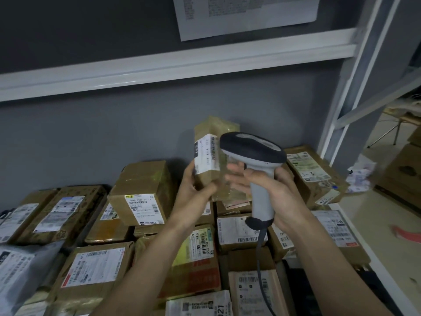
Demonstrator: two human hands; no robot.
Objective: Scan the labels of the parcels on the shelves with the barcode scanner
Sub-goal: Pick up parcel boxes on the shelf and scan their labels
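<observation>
My left hand (200, 185) holds a small taped cardboard parcel (214, 135) upright above the shelf, with its white barcode label (206, 153) turned to the left side. My right hand (273, 192) grips the grey handle of the barcode scanner (252, 149). The scanner's dark head sits right beside the parcel, touching or nearly touching its right face. A dark cable (259, 249) hangs from the handle's base. Many more labelled cardboard parcels (141, 192) lie packed on the shelf below.
A white shelf beam (159, 69) crosses overhead, and a grey upright post (350, 92) stands at right. A printed sheet (246, 14) hangs on the dark wall. Grey plastic mailers (20, 267) lie at the lower left. Boxes and papers (360, 176) sit on the floor beyond the shelf's right edge.
</observation>
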